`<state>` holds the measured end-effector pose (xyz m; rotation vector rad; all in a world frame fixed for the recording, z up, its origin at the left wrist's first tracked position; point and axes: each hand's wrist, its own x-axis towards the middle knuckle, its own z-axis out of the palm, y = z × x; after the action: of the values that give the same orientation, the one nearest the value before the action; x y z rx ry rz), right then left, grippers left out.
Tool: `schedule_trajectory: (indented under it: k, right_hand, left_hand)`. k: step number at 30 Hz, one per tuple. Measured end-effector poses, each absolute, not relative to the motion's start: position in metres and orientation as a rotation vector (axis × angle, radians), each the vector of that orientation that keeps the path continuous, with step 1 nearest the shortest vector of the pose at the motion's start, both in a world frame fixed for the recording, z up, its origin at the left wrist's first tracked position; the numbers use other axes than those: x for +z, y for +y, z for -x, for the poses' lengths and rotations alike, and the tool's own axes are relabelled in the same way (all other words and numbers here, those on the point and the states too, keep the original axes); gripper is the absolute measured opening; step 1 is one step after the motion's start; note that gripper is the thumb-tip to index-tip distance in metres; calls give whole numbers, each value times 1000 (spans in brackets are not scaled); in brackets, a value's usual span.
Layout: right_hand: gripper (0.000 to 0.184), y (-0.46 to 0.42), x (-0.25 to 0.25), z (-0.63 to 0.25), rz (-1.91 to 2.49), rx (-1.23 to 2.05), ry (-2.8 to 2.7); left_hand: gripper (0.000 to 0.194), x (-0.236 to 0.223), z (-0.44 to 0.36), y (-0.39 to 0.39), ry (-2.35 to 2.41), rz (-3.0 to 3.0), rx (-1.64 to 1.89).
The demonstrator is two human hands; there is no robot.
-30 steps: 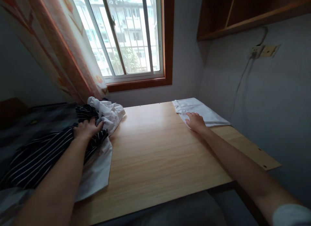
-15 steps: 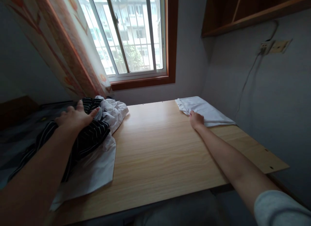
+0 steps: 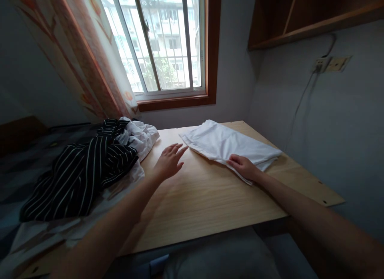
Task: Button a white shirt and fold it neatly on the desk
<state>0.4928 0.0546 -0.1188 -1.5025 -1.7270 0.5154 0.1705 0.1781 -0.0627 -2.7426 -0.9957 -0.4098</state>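
A folded white garment point(image 3: 222, 141) lies on the right half of the wooden table; its exact kind I cannot tell. Its near edge is pinched in my right hand point(image 3: 242, 167), which pulls the cloth up slightly. Over the middle of the table is my left hand point(image 3: 169, 161), fingers spread and holding nothing, just left of the garment's corner. To the left, a black cloth with white stripes point(image 3: 87, 163) is heaped beside a crumpled white cloth point(image 3: 141, 135). More pale fabric spreads beneath the striped one.
The light wooden tabletop point(image 3: 192, 207) runs back toward the window point(image 3: 162, 47). A flowered curtain point(image 3: 87, 51) hangs at the left. On the right wall are a socket with a plugged cord point(image 3: 321, 65) and an overhead wooden shelf point(image 3: 315, 23).
My left hand has left the striped cloth and moved right over the table. My right hand has taken the white garment's edge and drawn it left and nearer.
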Motion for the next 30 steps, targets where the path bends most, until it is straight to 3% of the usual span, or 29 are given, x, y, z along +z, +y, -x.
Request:
schedule_trajectory:
  k: [3, 7, 13, 20, 26, 30]
  right_hand:
    - [40, 26, -110, -490, 1382, 733, -1700]
    - [42, 2, -104, -504, 1417, 794, -1516]
    - [45, -2, -102, -531, 1475, 644, -1258]
    - [41, 0, -83, -538, 1526, 452, -1412]
    - [36, -10, -55, -539, 1674, 23, -1434]
    - [37, -26, -16, -552, 1687, 113, -1381]
  left_hand:
    - [73, -79, -178, 175, -1101, 2779, -414]
    - [68, -75, -166, 175, -1059, 3019, -376]
    - [51, -67, -142, 166, -967, 3399, -455]
    - [29, -75, -145, 172, -956, 3170, -489]
    - [33, -52, -166, 144, -1322, 2995, -674]
    - [40, -15, -165, 96, -1652, 3365, -894]
